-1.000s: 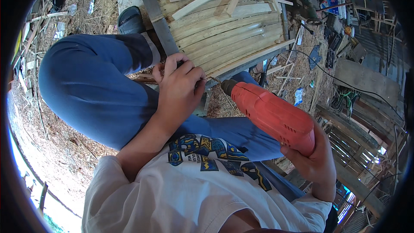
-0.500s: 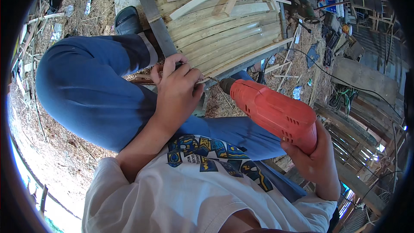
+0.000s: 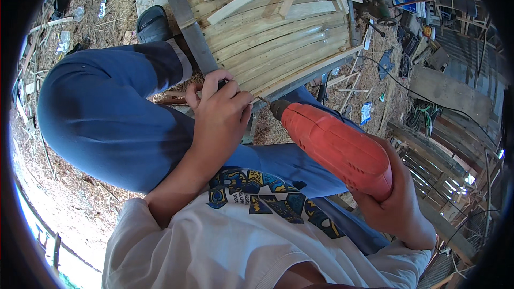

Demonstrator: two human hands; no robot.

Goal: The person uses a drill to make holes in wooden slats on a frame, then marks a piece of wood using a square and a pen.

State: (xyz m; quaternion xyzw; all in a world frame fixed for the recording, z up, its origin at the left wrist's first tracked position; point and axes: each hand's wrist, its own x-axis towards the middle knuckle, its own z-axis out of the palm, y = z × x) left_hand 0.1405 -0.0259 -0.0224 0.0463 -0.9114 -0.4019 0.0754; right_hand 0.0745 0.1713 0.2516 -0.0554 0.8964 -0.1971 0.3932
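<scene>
**Hands set at the panel's near edge, drill lined up**

Left hand is closed, fingers curled together, at the near edge of the slatted bamboo panel; something small seems pinched there, but what it is cannot be told. The right hand is clamped around the rear of a red drill, whose dark nose is pointed at the spot just beside the left fingers.

The step in hand is judged to be the lining-up of the drill tip on the panel's edge. A steady, straight push toward that edge is called for next, with the left fingers kept out of the tip's line.

The panel is bounded on the left by a grey bar. Little room is left on the near side, where the raised knee crowds the work. On the right, a black cord lies across the litter.
</scene>
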